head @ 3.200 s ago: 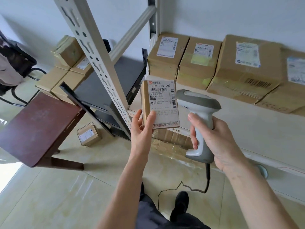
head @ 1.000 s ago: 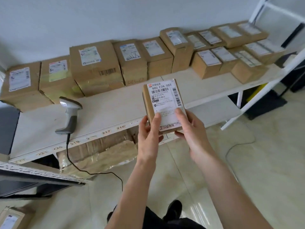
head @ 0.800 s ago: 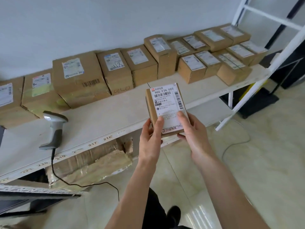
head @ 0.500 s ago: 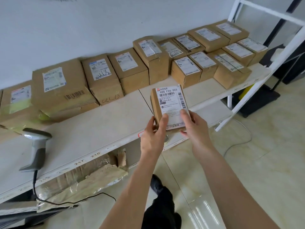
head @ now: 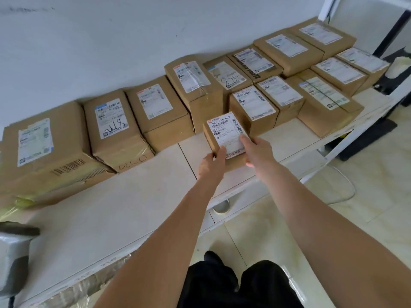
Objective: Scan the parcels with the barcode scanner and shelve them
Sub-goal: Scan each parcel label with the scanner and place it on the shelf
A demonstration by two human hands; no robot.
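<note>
**Scanned parcel reaches the shelf**

Both arms have stretched forward since half a second ago, carrying the small parcel [head: 225, 135] from chest height out over the white shelf [head: 124, 196]. The left hand [head: 212, 163] pinches its near left corner and the right hand [head: 255, 150] grips its right edge, label facing up. It sits just in front of the row of shelved boxes [head: 160, 114], beside a labelled box [head: 253, 110]; whether it already rests on the board is unclear. The scanner [head: 13, 252] lies aside at far left, so scanning looks done and only release remains.
</note>
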